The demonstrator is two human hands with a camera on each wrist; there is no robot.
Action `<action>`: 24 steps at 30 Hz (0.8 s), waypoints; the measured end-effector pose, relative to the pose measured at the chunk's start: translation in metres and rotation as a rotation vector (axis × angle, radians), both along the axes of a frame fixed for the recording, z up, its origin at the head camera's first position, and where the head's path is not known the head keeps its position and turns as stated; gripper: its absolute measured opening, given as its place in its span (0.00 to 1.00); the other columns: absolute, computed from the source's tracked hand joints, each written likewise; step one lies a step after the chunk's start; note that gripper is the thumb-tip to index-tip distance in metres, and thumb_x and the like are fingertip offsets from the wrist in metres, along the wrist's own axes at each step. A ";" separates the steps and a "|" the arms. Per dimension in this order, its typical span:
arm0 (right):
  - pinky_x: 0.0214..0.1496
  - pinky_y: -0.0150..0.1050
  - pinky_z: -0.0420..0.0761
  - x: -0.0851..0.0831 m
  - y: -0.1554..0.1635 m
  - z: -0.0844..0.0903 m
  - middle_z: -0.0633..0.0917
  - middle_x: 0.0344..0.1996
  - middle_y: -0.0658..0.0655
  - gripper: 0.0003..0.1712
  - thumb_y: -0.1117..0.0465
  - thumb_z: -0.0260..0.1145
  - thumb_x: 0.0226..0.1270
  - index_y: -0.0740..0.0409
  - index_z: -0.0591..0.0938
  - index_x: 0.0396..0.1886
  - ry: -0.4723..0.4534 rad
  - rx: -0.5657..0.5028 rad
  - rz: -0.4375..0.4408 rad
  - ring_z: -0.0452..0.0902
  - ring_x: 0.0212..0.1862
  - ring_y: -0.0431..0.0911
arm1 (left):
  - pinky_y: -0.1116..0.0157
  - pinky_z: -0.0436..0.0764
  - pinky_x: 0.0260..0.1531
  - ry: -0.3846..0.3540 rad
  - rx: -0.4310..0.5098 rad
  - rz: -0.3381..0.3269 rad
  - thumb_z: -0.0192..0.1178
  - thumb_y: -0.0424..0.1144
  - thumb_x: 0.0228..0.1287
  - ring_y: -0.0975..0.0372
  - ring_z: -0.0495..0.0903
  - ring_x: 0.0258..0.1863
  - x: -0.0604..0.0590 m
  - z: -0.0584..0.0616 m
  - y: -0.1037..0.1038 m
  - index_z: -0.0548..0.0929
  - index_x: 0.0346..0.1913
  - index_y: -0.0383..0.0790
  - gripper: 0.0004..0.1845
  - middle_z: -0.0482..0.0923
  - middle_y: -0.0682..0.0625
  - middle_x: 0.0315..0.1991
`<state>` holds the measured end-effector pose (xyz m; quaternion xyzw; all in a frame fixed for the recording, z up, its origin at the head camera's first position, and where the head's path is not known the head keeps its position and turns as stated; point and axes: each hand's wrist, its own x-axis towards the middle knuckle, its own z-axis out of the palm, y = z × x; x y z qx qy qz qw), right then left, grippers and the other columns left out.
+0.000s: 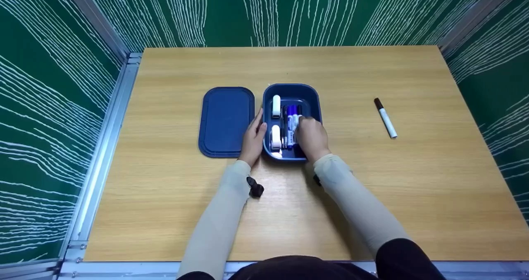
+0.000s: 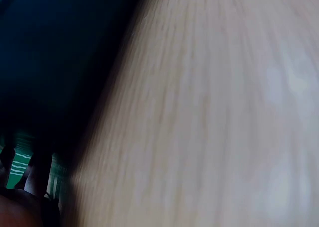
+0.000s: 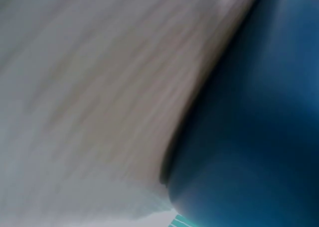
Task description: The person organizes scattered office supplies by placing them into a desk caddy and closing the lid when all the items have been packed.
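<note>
A dark blue box [image 1: 295, 91] stands uncovered at the middle of the table. My left hand [image 1: 253, 141] rests along its left outer wall, fingers extended and thumb near the rim. In the left wrist view, the fingers [image 2: 37, 174] touch the dark box wall [image 2: 50, 62]. Reaching over the near right side, my right hand [image 1: 313, 137] has curled fingers at a black-capped marker [image 1: 299, 110] inside; its fingertips are hidden. Beside that lie blue-capped markers [image 1: 290, 133], slim black pens [image 1: 284, 123] and two white round-ended items [image 1: 276, 105]. The right wrist view shows the blue outer wall [image 3: 249, 137].
A flat blue lid [image 1: 227, 119] lies left of the box, close to my left hand. Out to the right, a white marker with a dark cap [image 1: 386, 119] lies on the wooden table [image 1: 351, 73]. Green panels with white lines [image 1: 223, 15] surround the table behind and at the sides.
</note>
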<state>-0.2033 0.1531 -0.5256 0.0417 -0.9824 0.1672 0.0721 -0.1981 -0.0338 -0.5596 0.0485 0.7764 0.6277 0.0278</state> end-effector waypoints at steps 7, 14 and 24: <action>0.32 0.53 0.85 0.001 0.001 0.002 0.83 0.29 0.65 0.09 0.63 0.64 0.65 0.68 0.81 0.33 0.009 -0.017 0.018 0.84 0.32 0.61 | 0.58 0.52 0.76 -0.011 0.007 -0.006 0.45 0.45 0.79 0.57 0.52 0.77 0.001 0.000 0.000 0.57 0.78 0.53 0.28 0.54 0.53 0.78; 0.40 0.50 0.84 -0.001 0.010 0.011 0.85 0.34 0.64 0.10 0.62 0.62 0.65 0.66 0.84 0.39 0.203 -0.156 0.062 0.82 0.37 0.57 | 0.57 0.52 0.76 -0.030 0.014 -0.008 0.44 0.46 0.79 0.58 0.51 0.77 0.003 0.002 -0.002 0.56 0.78 0.55 0.28 0.53 0.53 0.78; 0.42 0.48 0.78 -0.016 0.097 0.037 0.85 0.37 0.61 0.15 0.62 0.60 0.66 0.61 0.85 0.49 0.336 -0.272 -0.100 0.78 0.41 0.54 | 0.58 0.53 0.76 -0.029 -0.001 -0.005 0.45 0.44 0.79 0.58 0.51 0.77 0.000 0.002 0.000 0.56 0.78 0.55 0.28 0.53 0.54 0.78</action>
